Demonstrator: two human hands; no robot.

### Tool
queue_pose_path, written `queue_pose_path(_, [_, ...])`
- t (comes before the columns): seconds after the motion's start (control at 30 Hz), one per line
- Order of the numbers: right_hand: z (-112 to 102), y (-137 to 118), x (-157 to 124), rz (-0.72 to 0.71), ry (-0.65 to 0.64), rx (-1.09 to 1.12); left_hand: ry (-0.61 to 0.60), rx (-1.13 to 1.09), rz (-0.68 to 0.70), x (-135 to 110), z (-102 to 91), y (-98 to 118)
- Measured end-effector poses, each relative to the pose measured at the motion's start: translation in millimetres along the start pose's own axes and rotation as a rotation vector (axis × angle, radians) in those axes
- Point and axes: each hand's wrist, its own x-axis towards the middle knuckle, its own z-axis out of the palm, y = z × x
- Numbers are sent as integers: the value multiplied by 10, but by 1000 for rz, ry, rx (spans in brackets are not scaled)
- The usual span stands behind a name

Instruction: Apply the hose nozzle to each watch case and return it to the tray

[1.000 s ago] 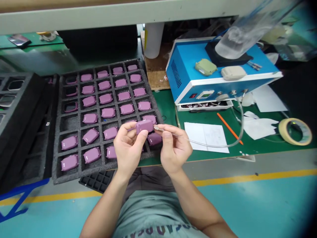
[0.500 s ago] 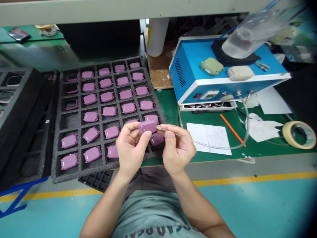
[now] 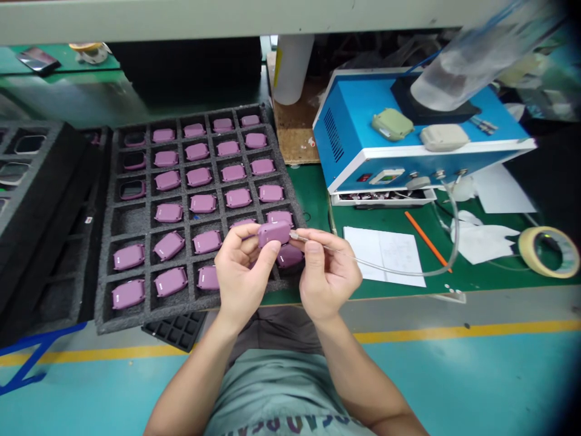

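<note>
My left hand (image 3: 238, 272) pinches a small purple case (image 3: 273, 233) between thumb and fingers, held just above the near right corner of a black foam tray (image 3: 105, 266). My right hand (image 3: 325, 272) grips the metal tip of a thin clear cable (image 3: 399, 271) and holds that tip against the case's right end. The cable curves right and up to the front of a blue box machine (image 3: 358, 130). Several more purple cases (image 3: 203, 176) lie in the tray's cells.
A green case (image 3: 392, 124) and a beige case (image 3: 443, 137) rest on the blue machine. An orange pencil (image 3: 425, 238), white paper (image 3: 385, 253), a tape roll (image 3: 549, 251) and a white glove (image 3: 481, 239) lie on the green bench. Another black tray (image 3: 40, 200) stands left.
Both hands and the purple case stay together almost unchanged; the view has shifted slightly, so everything sits a little further right in frame.
</note>
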Motion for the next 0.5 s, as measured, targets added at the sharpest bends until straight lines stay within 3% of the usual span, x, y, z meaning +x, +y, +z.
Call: queue_pose_path(0.5, [4, -18, -7, 31, 3, -2, 13, 33, -17, -15, 5, 17])
